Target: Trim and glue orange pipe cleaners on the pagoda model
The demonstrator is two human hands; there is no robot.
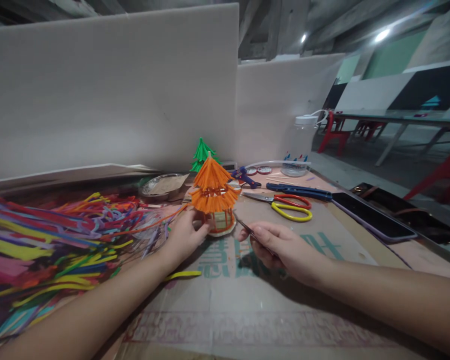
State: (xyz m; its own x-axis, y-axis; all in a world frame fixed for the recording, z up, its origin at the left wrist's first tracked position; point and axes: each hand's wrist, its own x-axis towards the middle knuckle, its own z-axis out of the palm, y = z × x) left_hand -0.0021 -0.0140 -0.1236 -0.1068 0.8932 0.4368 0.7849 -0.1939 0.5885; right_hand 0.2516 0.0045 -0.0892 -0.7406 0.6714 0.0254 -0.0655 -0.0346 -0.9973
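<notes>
A small pavilion model point(213, 192) with two tiers of orange pipe-cleaner roof stands upright on the cardboard. My left hand point(187, 231) is closed on the left side of its base, with some fingertips hidden behind it. Between the fingers of my right hand point(275, 244) is a thin dark tool that looks like tweezers point(243, 223). Its tip points at the right side of the model's base; I cannot tell whether it touches. Behind the orange roof stands a green tiered roof piece point(201, 152), partly hidden. A yellow pipe cleaner point(183, 274) lies near my left wrist.
Colourful pipe cleaners point(60, 240) are heaped on the left, near a metal dish point(163, 185). Scissors point(292, 205), a utility knife point(298, 190), a glue gun point(245, 177) and a phone point(373, 216) lie to the right. A clear bottle point(300, 145) stands behind them.
</notes>
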